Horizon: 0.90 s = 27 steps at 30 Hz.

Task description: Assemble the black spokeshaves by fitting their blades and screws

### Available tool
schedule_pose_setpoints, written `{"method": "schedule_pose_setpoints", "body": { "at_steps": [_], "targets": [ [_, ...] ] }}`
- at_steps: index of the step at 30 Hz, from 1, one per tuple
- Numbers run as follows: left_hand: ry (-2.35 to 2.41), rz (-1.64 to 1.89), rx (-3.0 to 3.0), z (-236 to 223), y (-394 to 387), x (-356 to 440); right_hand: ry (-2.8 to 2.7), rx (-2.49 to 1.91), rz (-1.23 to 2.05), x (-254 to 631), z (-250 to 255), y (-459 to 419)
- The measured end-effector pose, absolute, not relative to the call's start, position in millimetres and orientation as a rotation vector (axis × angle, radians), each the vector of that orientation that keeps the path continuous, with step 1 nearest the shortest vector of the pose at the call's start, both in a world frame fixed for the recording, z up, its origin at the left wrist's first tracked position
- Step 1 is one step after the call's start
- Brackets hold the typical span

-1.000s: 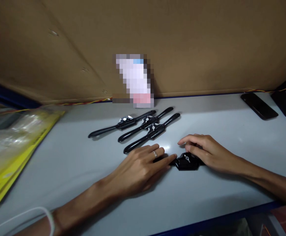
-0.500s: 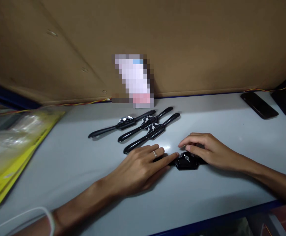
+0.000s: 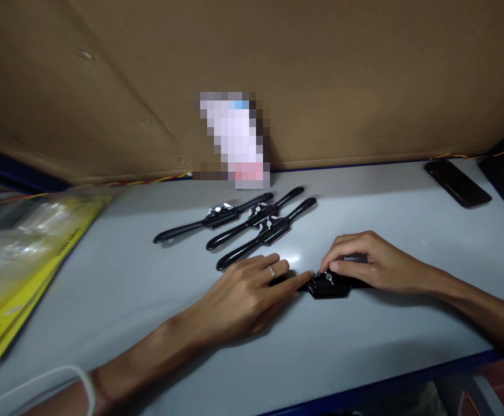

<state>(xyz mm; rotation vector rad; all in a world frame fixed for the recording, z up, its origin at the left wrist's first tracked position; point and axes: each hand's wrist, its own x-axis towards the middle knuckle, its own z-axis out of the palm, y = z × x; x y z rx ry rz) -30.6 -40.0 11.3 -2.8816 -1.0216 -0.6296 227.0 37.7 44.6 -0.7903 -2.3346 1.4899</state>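
Stretching across the view, the grey tabletop [image 3: 385,202] carries everything, with yellow-edged plastic packets [image 3: 78,231] along its left side. Both hands are busy ahead of its near edge, right of the middle, where a black two-handled tool [image 3: 327,290] lies flat, well short of the far edge. Left hand [image 3: 252,289] is palm down and only loosely spread, its forefinger stretched so the tip meets the tool's left shoulder; the palm hides whether it also grips the handle. Right hand [image 3: 377,263] has forefinger and thumb curved close together at the body's upper side, a narrow gap between them; I cannot tell whether they pinch anything.

This looks like a steady-and-adjust step, left bracing while right fingers fuss with the small fittings. Any further adjustment calls for a light fingertip touch and a firm left hold, since the slick-looking body could slide or swivel.

Three similar tools [image 3: 275,232] lie slantwise towards the far edge, left of the worked one. The latter looks glossy and dark, its squat body angled at the corners, with a small silvery wing screw [image 3: 329,277] tilted on its face.
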Motion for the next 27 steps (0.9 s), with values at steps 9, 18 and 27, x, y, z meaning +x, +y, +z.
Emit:
{"method": "schedule_pose_setpoints", "body": {
  "at_steps": [9,18,27],
  "targets": [
    [-1.023,-0.621,-2.89,13.6,-40.1,-29.3,-2.324,-0.881,1.47,226.1,42.5,38.2],
    [-1.016,-0.615,-2.901,11.7,-40.9,-30.4,-2.203,-0.843,1.512,228.4,39.5,41.4],
    [-1.032,-0.637,-2.895,14.4,-41.4,-27.9,-2.259,-0.892,1.53,231.5,43.8,44.0]
  ]
}}
